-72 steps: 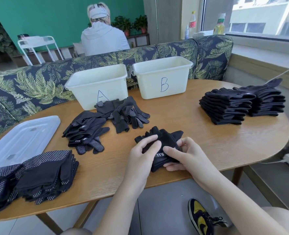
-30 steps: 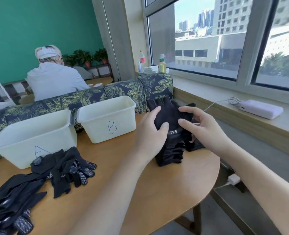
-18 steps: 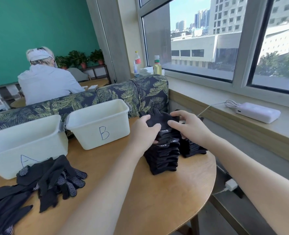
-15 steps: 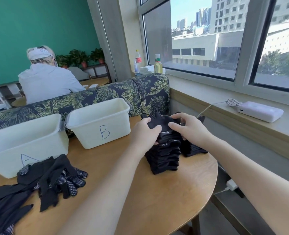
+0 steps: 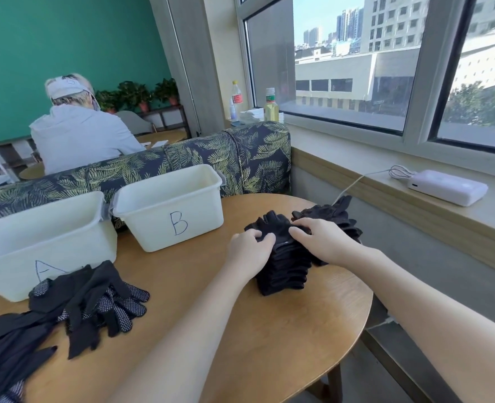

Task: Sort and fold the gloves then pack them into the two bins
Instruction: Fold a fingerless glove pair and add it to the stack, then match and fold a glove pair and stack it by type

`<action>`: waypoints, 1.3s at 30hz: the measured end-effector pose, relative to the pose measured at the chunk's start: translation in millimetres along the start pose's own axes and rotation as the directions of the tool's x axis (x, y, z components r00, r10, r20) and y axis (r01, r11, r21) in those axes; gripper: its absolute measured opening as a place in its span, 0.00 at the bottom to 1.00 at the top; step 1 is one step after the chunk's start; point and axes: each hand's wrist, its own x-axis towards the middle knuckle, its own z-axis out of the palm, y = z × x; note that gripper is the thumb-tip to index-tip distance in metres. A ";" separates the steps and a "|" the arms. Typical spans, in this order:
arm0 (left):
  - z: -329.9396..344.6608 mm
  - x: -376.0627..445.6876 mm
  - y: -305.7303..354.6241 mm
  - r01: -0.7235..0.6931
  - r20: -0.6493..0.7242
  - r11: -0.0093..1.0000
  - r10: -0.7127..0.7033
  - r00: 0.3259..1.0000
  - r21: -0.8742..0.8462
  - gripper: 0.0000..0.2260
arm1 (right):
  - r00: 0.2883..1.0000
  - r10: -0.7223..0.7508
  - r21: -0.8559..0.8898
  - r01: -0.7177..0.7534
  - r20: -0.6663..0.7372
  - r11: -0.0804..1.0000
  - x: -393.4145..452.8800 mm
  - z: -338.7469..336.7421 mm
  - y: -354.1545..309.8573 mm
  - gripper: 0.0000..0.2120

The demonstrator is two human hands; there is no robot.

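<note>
A stack of folded black gloves stands on the right part of the round wooden table. My left hand and my right hand both press down on the top folded glove of that stack. A second black stack sits just behind, partly hidden by my right hand. White bin B and white bin A stand at the table's far side. Loose dotted black gloves lie in front of bin A, with more black gloves at the lower left.
A leaf-patterned sofa back runs behind the bins, and a person in a grey hoodie sits beyond it. A white power bank with a cable lies on the window ledge at the right. Bottles stand near the window.
I carried the folded glove from the table's near edge to the right-hand stack and set it on top. Since half a second ago my hands have stayed on it, pressing lower.
</note>
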 end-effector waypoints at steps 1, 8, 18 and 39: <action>0.9 0.3 -2.4 -0.011 -0.011 1.000 0.011 1.000 -0.014 0.25 | 1.000 0.005 0.012 -0.004 -0.021 1.000 -1.1 0.7 0.7 0.23; 1.6 -6.4 -11.2 -0.185 -0.169 0.978 0.167 0.971 -0.097 0.25 | 0.957 -0.002 -0.064 -0.018 -0.290 0.998 -23.1 -2.3 -8.2 0.27; -34.8 -70.0 -48.7 -0.206 -0.327 0.960 0.136 0.935 -0.190 0.18 | 0.865 -0.161 0.065 0.217 -0.475 0.974 -75.6 23.3 -43.2 0.17; -142.2 -216.8 -255.4 0.106 -0.512 0.983 -0.169 0.843 -0.151 0.18 | 0.943 -0.333 0.224 0.321 0.016 0.920 -112.5 244.0 -184.9 0.09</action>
